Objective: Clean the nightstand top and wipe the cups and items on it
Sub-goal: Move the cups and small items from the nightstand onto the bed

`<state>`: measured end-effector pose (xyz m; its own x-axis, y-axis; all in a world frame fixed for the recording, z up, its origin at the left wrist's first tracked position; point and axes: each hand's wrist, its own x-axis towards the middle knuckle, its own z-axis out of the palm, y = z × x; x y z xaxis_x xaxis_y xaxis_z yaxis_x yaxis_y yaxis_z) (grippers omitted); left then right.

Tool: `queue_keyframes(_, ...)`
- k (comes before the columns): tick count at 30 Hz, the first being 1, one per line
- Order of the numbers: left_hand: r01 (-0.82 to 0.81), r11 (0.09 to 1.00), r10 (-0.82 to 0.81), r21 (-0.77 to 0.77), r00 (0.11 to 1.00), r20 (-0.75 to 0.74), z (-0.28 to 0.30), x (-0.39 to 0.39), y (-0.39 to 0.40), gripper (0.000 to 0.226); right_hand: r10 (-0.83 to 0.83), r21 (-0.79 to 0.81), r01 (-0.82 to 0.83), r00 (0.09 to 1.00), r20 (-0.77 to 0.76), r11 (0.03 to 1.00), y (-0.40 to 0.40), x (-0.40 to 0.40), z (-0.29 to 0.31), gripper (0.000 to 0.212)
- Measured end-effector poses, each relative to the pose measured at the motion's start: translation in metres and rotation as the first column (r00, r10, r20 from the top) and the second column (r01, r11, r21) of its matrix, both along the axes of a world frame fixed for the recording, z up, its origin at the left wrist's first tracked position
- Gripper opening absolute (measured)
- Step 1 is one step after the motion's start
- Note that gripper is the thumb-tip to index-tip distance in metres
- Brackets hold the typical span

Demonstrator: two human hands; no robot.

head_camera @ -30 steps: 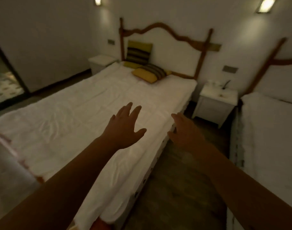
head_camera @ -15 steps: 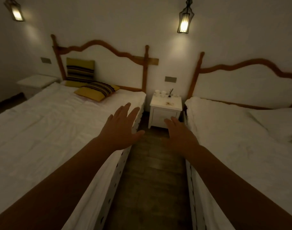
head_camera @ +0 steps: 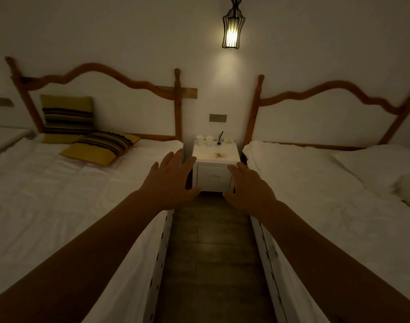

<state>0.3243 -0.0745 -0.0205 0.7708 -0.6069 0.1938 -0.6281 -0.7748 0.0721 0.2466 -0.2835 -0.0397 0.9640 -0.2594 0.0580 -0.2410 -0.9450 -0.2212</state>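
A small white nightstand point(head_camera: 213, 176) stands against the far wall between two beds. At the back of its top sit white cups point(head_camera: 205, 140), a dark diffuser with sticks point(head_camera: 219, 139) and a small white item point(head_camera: 228, 141). A small pale scrap point(head_camera: 220, 155) lies on the top nearer the front. My left hand point(head_camera: 170, 180) and my right hand point(head_camera: 248, 188) are stretched out in front of me, palms down, fingers spread, holding nothing. Both hands are well short of the nightstand.
White beds flank a narrow wooden floor aisle point(head_camera: 211, 252): the left bed point(head_camera: 71, 194) with two striped yellow cushions point(head_camera: 101, 148), the right bed point(head_camera: 334, 194) with white pillows. A caged lamp point(head_camera: 233, 31) hangs above the nightstand. Another nightstand point(head_camera: 5, 136) stands far left.
The view has swung right and moved forward, so the nightstand is now centred and nearer. Both hands stay outstretched and empty.
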Motion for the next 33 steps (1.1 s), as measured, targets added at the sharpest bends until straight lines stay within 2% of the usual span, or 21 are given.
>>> queue_keyframes(7, 0.033, 0.999, -0.033, 0.006, 0.999, -0.031, -0.005, 0.111, -0.026, 0.091, -0.029, 0.014, 0.029, 0.999, -0.026, 0.999, -0.031, 0.093, -0.012, 0.085)
queue_keyframes(13, 0.041, 0.999, -0.038, 0.037, 0.996, -0.081, -0.023, 0.198, -0.081, 0.09, -0.032, 0.066, 0.036, 0.998, -0.054, 0.997, -0.087, 0.184, -0.033, 0.083)
queue_keyframes(21, -0.073, 0.997, 0.078, 0.038, 0.986, -0.147, -0.037, 0.331, -0.187, 0.089, 0.063, 0.058, -0.057, 0.992, -0.106, 0.997, -0.191, 0.333, -0.048, 0.079)
queue_keyframes(26, -0.11, 0.994, 0.109, 0.004, 0.981, -0.16, -0.043, 0.394, -0.226, 0.086, 0.094, 0.052, -0.088, 0.988, -0.119, 0.995, -0.243, 0.411, -0.044, 0.077)
queue_keyframes(33, -0.107, 0.994, 0.11, 0.027, 0.968, -0.225, -0.072, 0.505, -0.273, 0.089, 0.103, 0.058, -0.096, 0.985, -0.136, 0.994, -0.281, 0.528, -0.073, 0.075)
